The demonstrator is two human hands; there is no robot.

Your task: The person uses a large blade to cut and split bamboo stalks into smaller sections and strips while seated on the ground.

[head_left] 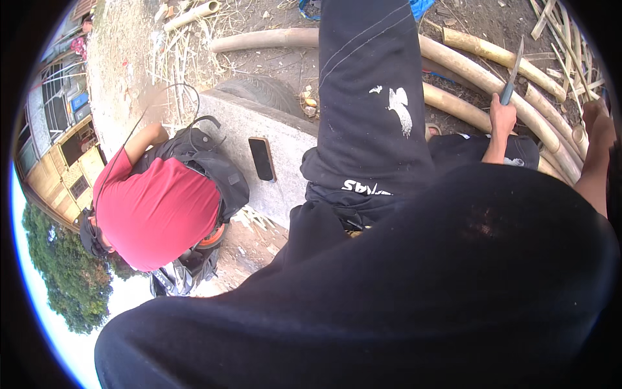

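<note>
Left hand (503,119), wrapped round grey-handled knife (514,74), tapered metal blade; right hand (596,114), grip indiscernible; smooth, cylindrical bamboo poles (473,70).

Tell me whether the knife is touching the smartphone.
Apart. The head view shows it plainly: a black trouser leg separates the knife from the smartphone on the grey slab.

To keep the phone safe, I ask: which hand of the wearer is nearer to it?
Left. The left hand, holding a knife, is to the right of the phone, beyond the dark-trousered leg; the right hand is farther right, near the picture's edge.
</note>
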